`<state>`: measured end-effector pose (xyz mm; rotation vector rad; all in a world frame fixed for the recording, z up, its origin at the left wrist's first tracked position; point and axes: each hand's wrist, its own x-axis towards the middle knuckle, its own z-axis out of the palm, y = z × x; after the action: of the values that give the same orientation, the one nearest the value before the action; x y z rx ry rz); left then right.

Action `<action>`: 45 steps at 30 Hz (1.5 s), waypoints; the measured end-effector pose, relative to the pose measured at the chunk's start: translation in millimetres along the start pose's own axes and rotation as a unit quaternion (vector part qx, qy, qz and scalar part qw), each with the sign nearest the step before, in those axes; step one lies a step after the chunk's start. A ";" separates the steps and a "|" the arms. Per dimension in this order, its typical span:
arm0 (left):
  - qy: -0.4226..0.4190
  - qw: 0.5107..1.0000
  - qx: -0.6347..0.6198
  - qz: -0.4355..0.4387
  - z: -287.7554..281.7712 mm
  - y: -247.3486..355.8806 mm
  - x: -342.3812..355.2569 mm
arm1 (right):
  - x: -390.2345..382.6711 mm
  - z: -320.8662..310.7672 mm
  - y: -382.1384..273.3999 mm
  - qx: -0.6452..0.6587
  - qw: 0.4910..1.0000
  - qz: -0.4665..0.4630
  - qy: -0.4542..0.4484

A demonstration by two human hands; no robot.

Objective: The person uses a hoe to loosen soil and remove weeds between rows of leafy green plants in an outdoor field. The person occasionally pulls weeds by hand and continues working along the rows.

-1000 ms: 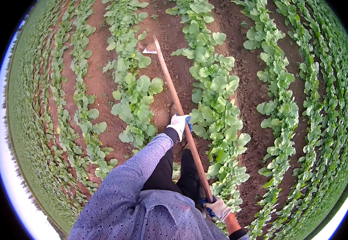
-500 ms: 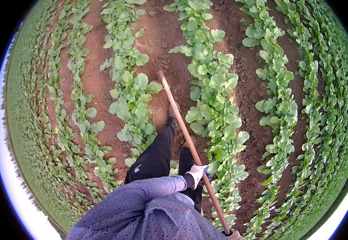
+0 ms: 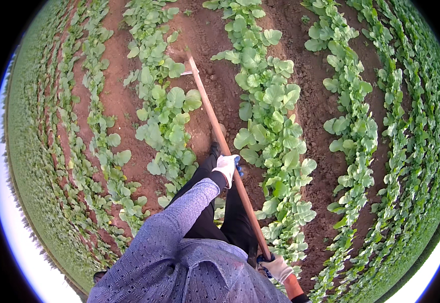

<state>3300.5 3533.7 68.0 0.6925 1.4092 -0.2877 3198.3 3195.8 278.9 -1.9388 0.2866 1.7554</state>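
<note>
A long wooden-handled hoe [image 3: 210, 107] slants from lower right to upper left across my body. Its pale blade [image 3: 187, 72] shows by the soil at the edge of a leafy row, partly covered by leaves. My left hand [image 3: 227, 167], in a white and blue glove, is wrapped round the middle of the handle in front of my legs. Farther back, near my right hip, my right hand [image 3: 277, 268] grips the handle's rear part, gloved the same way. Green broad-leaved plants [image 3: 167, 113] grow just left of the handle.
Another leafy row [image 3: 273, 106] runs close to the right of the handle. Brown soil furrows [image 3: 200, 30] lie between the rows. My shoe [image 3: 215, 147] stands in the furrow under the handle, beside the left row. More rows [image 3: 354, 126] spread outward on both sides.
The hoe has moved forward, its far end reaching farther up the furrow, and its blade now shows. My left hand has gone forward and left; my right hand has come forward into fuller view.
</note>
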 end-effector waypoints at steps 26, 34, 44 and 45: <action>0.038 0.991 0.019 0.127 30.2 154.1 56.5 | 73.7 -12.0 -137.6 0.031 0.998 -0.050 0.011; 0.084 0.983 0.105 0.128 -12.5 37.7 111.0 | 29.8 -21.6 -114.4 0.011 1.000 -0.027 -0.009; -0.003 0.993 -0.069 0.100 46.0 203.9 80.8 | 85.7 -38.7 -203.0 0.011 0.998 -0.025 0.048; 0.019 0.987 -0.043 0.155 48.2 238.8 89.2 | 104.1 -35.7 -228.8 0.004 0.996 -0.071 0.053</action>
<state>3490.9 3708.7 47.0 0.8366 1.3193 0.0299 3353.2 3390.9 230.2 -1.9999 0.1869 1.5616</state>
